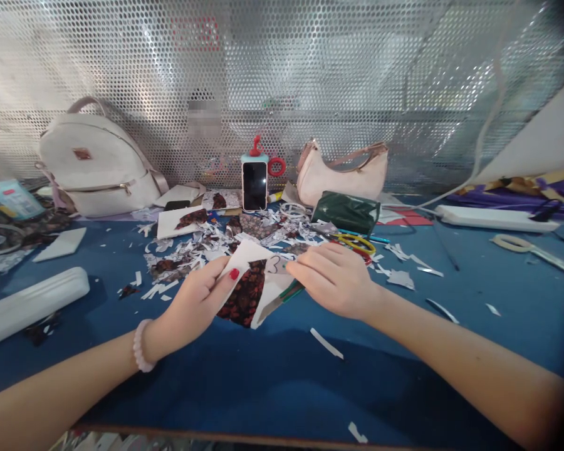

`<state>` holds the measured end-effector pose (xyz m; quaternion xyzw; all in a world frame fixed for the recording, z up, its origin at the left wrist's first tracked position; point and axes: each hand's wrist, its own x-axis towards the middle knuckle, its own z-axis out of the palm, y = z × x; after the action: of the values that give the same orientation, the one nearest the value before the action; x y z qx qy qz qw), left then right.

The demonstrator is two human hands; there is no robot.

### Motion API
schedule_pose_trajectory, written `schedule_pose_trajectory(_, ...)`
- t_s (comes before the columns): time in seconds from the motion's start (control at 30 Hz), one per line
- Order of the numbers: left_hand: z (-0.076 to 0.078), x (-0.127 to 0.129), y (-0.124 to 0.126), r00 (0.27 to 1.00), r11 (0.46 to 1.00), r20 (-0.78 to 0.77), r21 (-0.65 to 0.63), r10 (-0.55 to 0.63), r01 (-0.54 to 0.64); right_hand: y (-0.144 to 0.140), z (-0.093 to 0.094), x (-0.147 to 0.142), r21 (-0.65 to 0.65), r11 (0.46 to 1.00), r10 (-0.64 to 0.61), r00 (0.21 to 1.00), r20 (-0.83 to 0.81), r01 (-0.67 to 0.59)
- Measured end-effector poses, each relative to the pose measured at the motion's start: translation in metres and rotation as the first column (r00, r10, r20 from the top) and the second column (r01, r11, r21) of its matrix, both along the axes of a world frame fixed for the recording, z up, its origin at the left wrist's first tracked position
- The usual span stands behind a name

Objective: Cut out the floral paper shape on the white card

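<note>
A white paper sheet with a dark red floral print (247, 291) is pinched at its left edge by the left hand (195, 307), thumb on top and fingers underneath, just above the blue tabletop (272, 382). The right hand (336, 279) is closed around green-handled scissors (282, 297); only a bit of handle and the blade are seen emerging at about eight o'clock from the fist, the blade lying along the sheet's lower right edge. Whether the blades are parted cannot be told.

A slip of the cut line is judged the chief risk: the sheet is held at one side only, so it could twist or buckle under the blade and the printed shape be nicked. The left thumb sits close to the blade path, and a fingertip could be caught if the sheet is fed too far.

At twelve o'clock from the hands a heap of paper scraps (207, 247) is spread, with a phone on a stand (254, 185) behind it; loose strips could be drawn under the sheet and cut along with it. Yellow-handled scissors (355, 243) lie at one o'clock, near the right hand.
</note>
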<state>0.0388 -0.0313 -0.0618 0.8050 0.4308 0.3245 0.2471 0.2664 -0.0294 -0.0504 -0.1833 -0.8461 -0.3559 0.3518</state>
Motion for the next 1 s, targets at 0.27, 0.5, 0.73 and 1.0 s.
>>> schedule_pose_trajectory(0.27,0.002,0.002,-0.006,0.999,0.999,-0.017,0.021,-0.027,0.028,-0.004,0.0,-0.001,-0.152,0.985,-0.082,0.996,-0.036,0.076)
schedule_pose_trajectory(0.5,0.005,0.004,-0.01,0.999,0.998,-0.013,0.05,-0.042,0.043,-0.003,-0.002,0.0,-0.126,0.991,-0.055,0.998,-0.027,0.051)
schedule_pose_trajectory(0.73,0.006,0.004,-0.011,0.997,0.998,-0.063,0.05,-0.045,0.048,-0.006,0.003,-0.002,-0.058,0.998,-0.014,0.999,-0.038,0.012)
schedule_pose_trajectory(1.0,0.003,0.004,-0.008,0.998,0.998,-0.017,-0.022,-0.056,0.056,-0.006,0.001,0.0,0.005,1.0,0.007,1.0,-0.012,-0.007)
